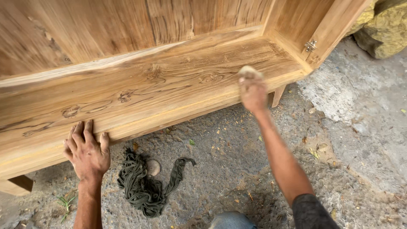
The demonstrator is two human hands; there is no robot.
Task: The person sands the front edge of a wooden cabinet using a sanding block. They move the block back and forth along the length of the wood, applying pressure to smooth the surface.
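A large bare wooden cabinet (140,85) fills the upper part of the head view, its bottom board facing me. My left hand (87,150) rests flat against the front edge of that board at lower left, fingers spread. My right hand (253,91) reaches out to the board's front edge further right. It is closed on a small pale pad (249,71), probably sandpaper, pressed on the wood. The hand and pad are motion-blurred.
A dark green rag (144,186) lies bunched on the dusty concrete ground (347,140) below the cabinet, a small round stone (153,167) on it. A metal hinge (310,45) sits on the cabinet's right side. Yellowish rocks (388,29) stand at top right. My knee (231,220) shows at the bottom.
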